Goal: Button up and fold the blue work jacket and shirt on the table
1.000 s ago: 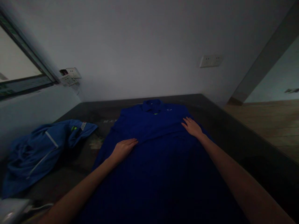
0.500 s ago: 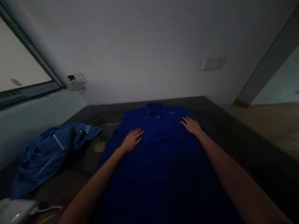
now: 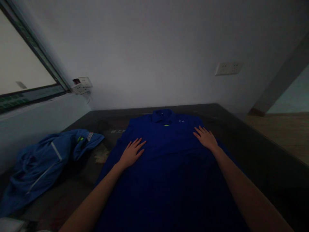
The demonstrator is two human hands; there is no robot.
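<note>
Blue shirt (image 3: 166,145), apparently at smoothing step.
Lies on dark surface (image 3: 229,129), collar (image 3: 158,117) at far end; left hand (image 3: 131,153) and right hand (image 3: 206,138) rest open on its front, gripping nothing. Next move likely calls for flat, even pressure over creases (image 3: 170,153).

dk blue shirt (image 3: 166,164), lighter blue garment (image 3: 41,162) w/ pale stripes (image 3: 56,151), dk grey tbl (image 3: 251,154)
</note>
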